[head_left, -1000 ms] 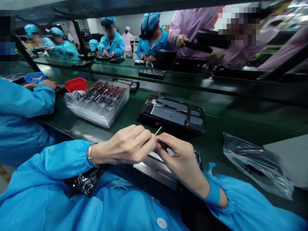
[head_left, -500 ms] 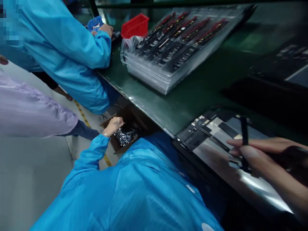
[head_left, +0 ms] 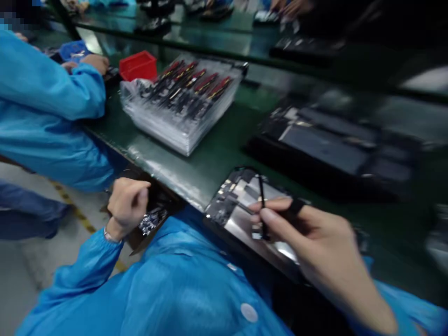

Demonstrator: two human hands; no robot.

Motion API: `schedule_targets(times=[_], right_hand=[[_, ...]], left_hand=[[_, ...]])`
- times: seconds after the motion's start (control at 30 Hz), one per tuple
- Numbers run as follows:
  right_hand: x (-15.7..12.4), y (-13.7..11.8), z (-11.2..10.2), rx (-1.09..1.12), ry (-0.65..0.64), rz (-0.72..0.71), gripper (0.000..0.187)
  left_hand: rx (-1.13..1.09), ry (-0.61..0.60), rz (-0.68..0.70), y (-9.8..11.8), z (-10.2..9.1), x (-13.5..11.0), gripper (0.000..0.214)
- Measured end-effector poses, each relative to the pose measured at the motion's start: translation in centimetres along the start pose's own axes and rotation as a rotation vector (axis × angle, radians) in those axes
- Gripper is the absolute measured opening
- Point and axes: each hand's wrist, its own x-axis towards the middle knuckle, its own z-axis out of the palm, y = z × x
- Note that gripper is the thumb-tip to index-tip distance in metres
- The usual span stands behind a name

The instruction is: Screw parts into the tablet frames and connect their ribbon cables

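Note:
My right hand pinches a thin black strip between thumb and fingers. The strip stands nearly upright above an opened flat electronic device, which shows a circuit board and silver panels. A small piece appears by the strip's lower end; whether it is joined to the strip I cannot tell. My left hand is off the bench with its fingers curled in, and whatever it may hold is hidden. Just below it stands a cardboard box containing shiny scraps.
Stacked clear plastic trays of dark parts with red and yellow ends sit on the green bench. Behind are a red bin and a pile of flat dark devices. A co-worker's blue sleeve rests at left.
My view has turned to the right and up, showing more of the bench. My left hand has lifted from over the box and drawn back. The right hand still holds the black strip.

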Motion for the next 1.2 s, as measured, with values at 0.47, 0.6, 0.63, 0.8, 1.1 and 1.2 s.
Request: schedule_targets(times=[0.47,0.6,0.63,0.8,1.1,1.2], right_hand=[[2.4,-0.2,-0.5,0.138,0.192,-0.165,0.032],[3.3,-0.8,-1.6,0.139,0.29,-0.251,0.03],[3.5,-0.9,-1.7,0.128,0.288,-0.251,0.029],[3.4,-1.4,-1.8,0.15,0.246,-0.222,0.02],[3.3,-1.8,-1.8,0.328,0.288,-0.233,0.021],[3.2,-1.5,-1.7,0.256,0.336,-0.307,0.017]], left_hand=[[-1.291,-1.064,-0.04,18.0,5.2,12.1,0.044],[-1.041,-1.27,0.185,18.0,4.6,14.2,0.041],[-0.987,-1.323,0.237,18.0,4.6,14.6,0.039],[-0.769,-1.46,0.389,18.0,5.3,15.1,0.04],[-0.511,-0.078,0.992,18.0,4.7,13.6,0.019],[-0.303,0.12,1.155,18.7,4.3,13.0,0.007]])
